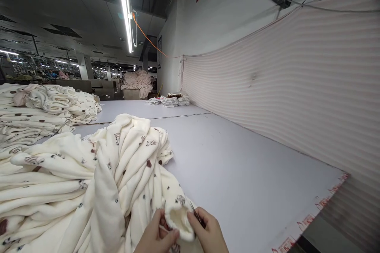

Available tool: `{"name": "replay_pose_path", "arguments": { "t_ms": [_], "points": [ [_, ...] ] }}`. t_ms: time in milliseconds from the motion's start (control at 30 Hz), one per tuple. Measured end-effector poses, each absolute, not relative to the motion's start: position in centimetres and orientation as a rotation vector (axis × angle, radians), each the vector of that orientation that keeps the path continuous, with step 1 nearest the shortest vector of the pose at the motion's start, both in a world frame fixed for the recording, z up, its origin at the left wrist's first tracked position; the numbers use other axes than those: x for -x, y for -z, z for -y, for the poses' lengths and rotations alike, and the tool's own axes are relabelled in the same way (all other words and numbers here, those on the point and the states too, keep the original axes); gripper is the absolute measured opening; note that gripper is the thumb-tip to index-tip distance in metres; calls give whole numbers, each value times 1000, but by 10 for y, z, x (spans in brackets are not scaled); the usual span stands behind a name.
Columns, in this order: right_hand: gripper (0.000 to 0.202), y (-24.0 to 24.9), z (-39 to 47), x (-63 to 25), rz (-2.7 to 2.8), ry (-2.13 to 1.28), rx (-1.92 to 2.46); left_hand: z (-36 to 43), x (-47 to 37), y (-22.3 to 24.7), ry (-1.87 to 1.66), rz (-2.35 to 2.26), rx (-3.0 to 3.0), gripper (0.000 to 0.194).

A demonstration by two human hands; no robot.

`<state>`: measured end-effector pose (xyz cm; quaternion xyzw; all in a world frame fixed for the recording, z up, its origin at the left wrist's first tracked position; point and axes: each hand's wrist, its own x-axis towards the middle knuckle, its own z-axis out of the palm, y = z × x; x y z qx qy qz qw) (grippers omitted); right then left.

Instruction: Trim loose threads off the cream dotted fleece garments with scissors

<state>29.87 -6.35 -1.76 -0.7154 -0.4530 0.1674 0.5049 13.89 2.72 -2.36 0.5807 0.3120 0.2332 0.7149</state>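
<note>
A large heap of cream fleece garments, printed with small brown and black figures, covers the left and middle front of the table. From it a tube-shaped cuff reaches toward me, its round opening facing me. My left hand pinches the left side of this cuff between thumb and fingers. At the cuff's right rim is my right hand, closed around dark, slim thread snips whose points stick up past the fingers. The snips' handles are mostly hidden by the fingers.
The pale table runs back along a wall hung with pink-striped cloth. Folded white pieces are stacked at its far end. A second fleece pile lies at the left. Farther off stands a heaped bin.
</note>
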Motion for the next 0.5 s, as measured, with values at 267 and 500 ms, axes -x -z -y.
{"name": "replay_pose_path", "arguments": {
  "t_ms": [267,500],
  "points": [
    [41,26,61,-273,1048,-58,1767,-23,-129,0,-423,-512,-804,41],
    [39,34,49,-265,934,-85,1788,-22,-135,13,-356,-300,-779,53]
  ]
}}
